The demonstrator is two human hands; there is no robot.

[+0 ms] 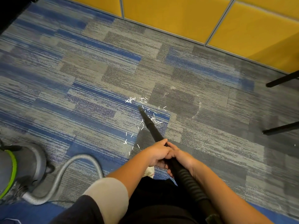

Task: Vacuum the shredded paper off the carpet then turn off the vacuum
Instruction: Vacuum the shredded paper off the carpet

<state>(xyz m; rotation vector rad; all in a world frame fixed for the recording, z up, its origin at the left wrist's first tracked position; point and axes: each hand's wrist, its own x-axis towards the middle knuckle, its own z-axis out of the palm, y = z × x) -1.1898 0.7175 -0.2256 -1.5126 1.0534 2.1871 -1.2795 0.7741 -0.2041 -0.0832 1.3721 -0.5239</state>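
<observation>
I had both hands on the wand (152, 126): left hand (157, 152) curled round it, right hand (181, 156) wrapped round it just behind, touching the left. Tip sat on the carpet (97, 70) amid the paper (131, 100), white shreds scattered both sides and back toward me. Vacuum (21, 165) stood far left, grey hose (64, 172) looping off it.

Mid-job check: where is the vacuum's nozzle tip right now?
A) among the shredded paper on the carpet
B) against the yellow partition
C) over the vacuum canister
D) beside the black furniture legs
A: the nozzle tip of the black wand, gripped by the left hand and right hand, sits among the shredded paper on the carpet.
</observation>
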